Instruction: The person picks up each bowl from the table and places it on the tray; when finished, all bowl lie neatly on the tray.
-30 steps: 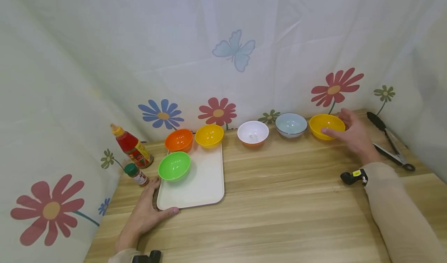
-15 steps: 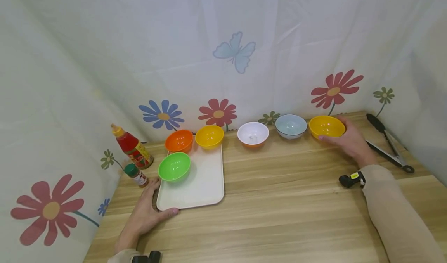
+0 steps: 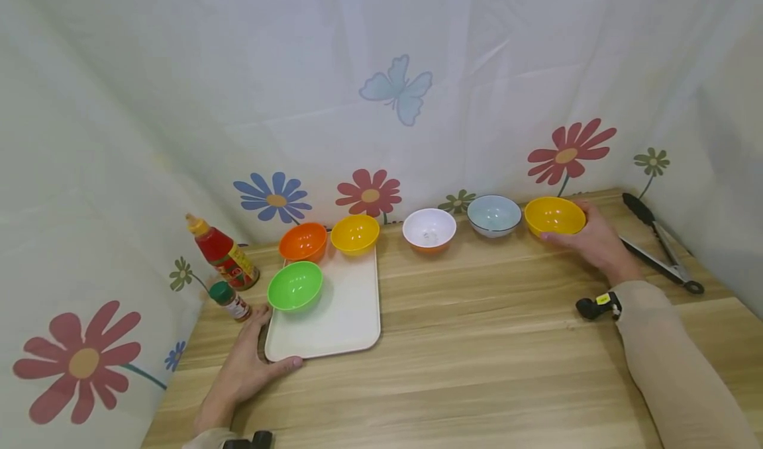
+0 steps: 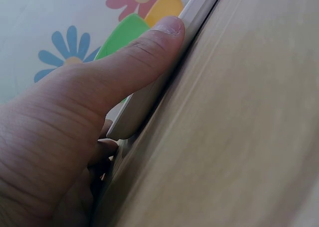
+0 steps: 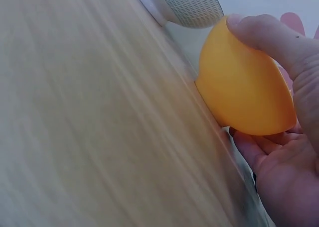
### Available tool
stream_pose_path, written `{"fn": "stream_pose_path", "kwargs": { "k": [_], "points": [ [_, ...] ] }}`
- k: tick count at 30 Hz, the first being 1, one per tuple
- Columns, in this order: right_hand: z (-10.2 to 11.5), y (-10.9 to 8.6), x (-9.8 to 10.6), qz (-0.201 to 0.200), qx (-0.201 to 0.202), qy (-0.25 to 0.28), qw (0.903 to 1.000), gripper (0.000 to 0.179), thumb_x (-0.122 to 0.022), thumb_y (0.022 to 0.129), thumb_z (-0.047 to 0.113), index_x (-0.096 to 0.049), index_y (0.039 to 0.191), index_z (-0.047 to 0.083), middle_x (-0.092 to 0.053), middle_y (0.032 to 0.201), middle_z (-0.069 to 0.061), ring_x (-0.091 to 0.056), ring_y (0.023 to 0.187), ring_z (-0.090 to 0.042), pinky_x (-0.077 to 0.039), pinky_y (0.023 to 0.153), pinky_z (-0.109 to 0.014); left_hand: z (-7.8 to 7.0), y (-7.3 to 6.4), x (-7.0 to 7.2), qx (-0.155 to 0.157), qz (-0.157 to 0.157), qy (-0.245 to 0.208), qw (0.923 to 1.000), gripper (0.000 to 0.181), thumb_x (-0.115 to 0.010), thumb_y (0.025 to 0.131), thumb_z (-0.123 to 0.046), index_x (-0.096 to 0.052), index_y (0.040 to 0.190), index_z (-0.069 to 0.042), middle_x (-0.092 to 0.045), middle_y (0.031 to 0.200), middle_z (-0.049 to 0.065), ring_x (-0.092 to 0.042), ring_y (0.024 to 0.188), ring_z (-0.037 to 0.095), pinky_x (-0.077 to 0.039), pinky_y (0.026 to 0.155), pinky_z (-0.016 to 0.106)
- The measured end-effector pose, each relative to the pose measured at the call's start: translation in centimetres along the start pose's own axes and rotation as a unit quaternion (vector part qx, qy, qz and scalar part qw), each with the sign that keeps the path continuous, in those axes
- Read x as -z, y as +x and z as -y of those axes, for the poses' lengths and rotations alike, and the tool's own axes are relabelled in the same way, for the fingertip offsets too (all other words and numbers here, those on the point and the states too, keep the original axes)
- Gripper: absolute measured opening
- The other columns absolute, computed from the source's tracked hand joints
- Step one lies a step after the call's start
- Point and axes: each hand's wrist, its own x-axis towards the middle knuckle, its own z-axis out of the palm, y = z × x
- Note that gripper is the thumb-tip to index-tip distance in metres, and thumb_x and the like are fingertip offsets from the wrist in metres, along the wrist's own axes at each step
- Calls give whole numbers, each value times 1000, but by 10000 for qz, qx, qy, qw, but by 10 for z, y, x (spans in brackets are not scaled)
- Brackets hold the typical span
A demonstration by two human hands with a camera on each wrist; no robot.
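My right hand [image 3: 599,242] grips a yellow bowl [image 3: 554,217] at the right end of the row. In the right wrist view, the thumb presses the near side of this yellow bowl [image 5: 239,82] by its rim, with fingers around the other side; its foot appears to touch the table. At the left, my left hand [image 3: 244,363] rests against the front-left corner of a white tray [image 3: 346,323]. Its straight thumb lies along the tray's front edge, as the left wrist view shows; the other fingers are partly hidden. A green bowl [image 3: 295,287], an orange bowl [image 3: 303,242] and another yellow bowl [image 3: 356,234] sit on the tray.
A white bowl [image 3: 429,229] with an orange underside and a light-blue bowl [image 3: 494,216] stand between tray and right hand. Tongs [image 3: 661,244] lie at the far right. A red sauce bottle [image 3: 226,253] and a green-capped jar [image 3: 229,300] stand left of the tray. Curtains back the wooden table [image 3: 465,369].
My right hand's fingers have closed around the yellow bowl from a looser spread, and the hand has shifted slightly left. The left hand and tray stay put; the head view has shifted slightly.
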Motion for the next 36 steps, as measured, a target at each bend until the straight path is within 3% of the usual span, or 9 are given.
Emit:
{"fn": "stream_pose_path", "kwargs": {
  "k": [8, 15, 22, 26, 31, 36],
  "points": [
    [3, -3, 0, -317, -145, 230, 9991, 125, -86, 96, 56, -7, 175, -2, -25, 173, -38, -36, 149, -58, -33, 129, -77, -2, 0, 0, 13, 29, -43, 10000, 134, -95, 78, -70, -26, 175, -7, -16, 183, 27, -10, 169, 55, -15, 133, 79],
    [9, -1, 3, -742, 42, 732, 9945, 119, -87, 97, 50, -10, 176, 6, -27, 177, -29, -35, 153, -51, -30, 134, -71, -4, 1, 0, 40, 51, -4, 10000, 135, -94, 78, -70, -25, 176, -7, -15, 183, 28, -10, 168, 55, -15, 133, 79],
    [41, -5, 4, -941, 227, 854, 9916, 117, -86, 95, 56, -14, 177, 12, -31, 176, -23, -37, 152, -44, -32, 135, -66, -4, 3, -1, 26, 52, 31, 10000, 135, -94, 79, -71, -24, 176, -7, -15, 184, 28, -11, 168, 55, -16, 133, 79],
    [66, -10, -2, -795, 612, 907, 9908, 111, -87, 96, 50, -20, 175, 12, -37, 171, -20, -42, 149, -40, -40, 133, -60, -2, 2, -2, 75, 86, 28, 9999, 136, -94, 78, -71, -23, 176, -7, -14, 184, 28, -11, 168, 55, -16, 133, 79],
    [97, -13, -19, -368, 1108, 1190, 9860, 102, -90, 97, 37, -27, 174, 15, -43, 168, -12, -48, 145, -32, -50, 127, -43, 0, 1, -2, 60, 64, 55, 9999, 137, -94, 79, -71, -23, 176, -7, -14, 184, 28, -11, 168, 55, -16, 133, 79],
    [120, -16, -38, -28, 1395, 1530, 9783, 101, -92, 95, 28, -29, 173, 14, -45, 166, -10, -50, 145, -30, -49, 128, -48, 0, 0, -1, 14, 53, 33, 10000, 136, -94, 79, -69, -24, 176, -6, -15, 183, 29, -12, 168, 56, -16, 132, 80]
  ]
}}
